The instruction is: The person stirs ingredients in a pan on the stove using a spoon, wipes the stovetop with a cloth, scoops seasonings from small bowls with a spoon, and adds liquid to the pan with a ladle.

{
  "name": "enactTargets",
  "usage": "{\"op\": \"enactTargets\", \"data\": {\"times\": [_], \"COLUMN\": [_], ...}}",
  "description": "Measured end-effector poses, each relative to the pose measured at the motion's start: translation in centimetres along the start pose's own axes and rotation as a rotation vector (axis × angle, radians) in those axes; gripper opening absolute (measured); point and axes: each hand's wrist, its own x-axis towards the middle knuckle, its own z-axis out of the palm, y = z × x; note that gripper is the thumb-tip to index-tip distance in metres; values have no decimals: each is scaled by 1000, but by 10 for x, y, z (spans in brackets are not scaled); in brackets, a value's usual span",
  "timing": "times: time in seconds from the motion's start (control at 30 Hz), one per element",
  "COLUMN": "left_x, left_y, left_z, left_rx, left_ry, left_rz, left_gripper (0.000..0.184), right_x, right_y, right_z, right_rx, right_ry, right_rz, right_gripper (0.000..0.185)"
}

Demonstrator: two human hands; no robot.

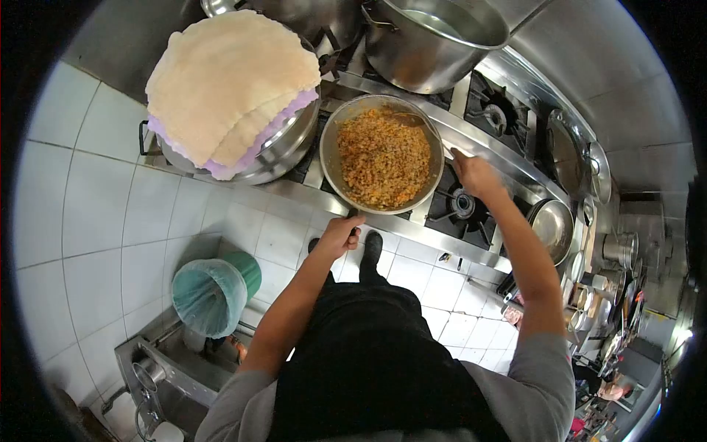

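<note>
A frying pan [329,166] full of an orange-brown, grainy cooked mixture [384,162] sits over the stove. My left hand [340,236] is closed around the pan's dark handle at the near side. On the right of the pan, my right hand [477,175] is closed on the handle of a metal spoon [409,118], whose head lies partly buried in the mixture at the upper right. Part of the spoon's handle is hard to make out.
At left, pale flat sheets [228,81] with a purple layer cover a large pot [283,151]. A tall pot [434,55] stands behind. Bare burners [462,202] lie right, beside stacked pans [552,228]. A lined green bin [213,295] and a sink [177,376] are lower left.
</note>
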Motion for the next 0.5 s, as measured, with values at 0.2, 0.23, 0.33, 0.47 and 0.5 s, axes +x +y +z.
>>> {"op": "enactTargets", "data": {"times": [0.2, 0.23, 0.33, 0.47, 0.5], "left_x": [13, 11, 10, 9, 8], "left_y": [-9, -11, -9, -9, -10], "left_z": [6, 10, 9, 6, 8], "left_rx": [27, 34, 32, -2, -8], "left_ry": [17, 7, -27, -38, -38], "left_rz": [8, 2, 3, 7, 4], "left_gripper": [19, 15, 12, 15, 15], "right_x": [-56, -67, -79, -99, -103], "right_y": [-98, -116, -122, -109, -110], "right_z": [95, 55, 13, 0, -11], "right_rx": [1137, 1511, 1390, 961, 957], "right_ry": [-22, -138, -156, -17, -23], "right_rz": [492, 693, 658, 340, 340], "right_gripper": [36, 38, 38, 36, 36]}}
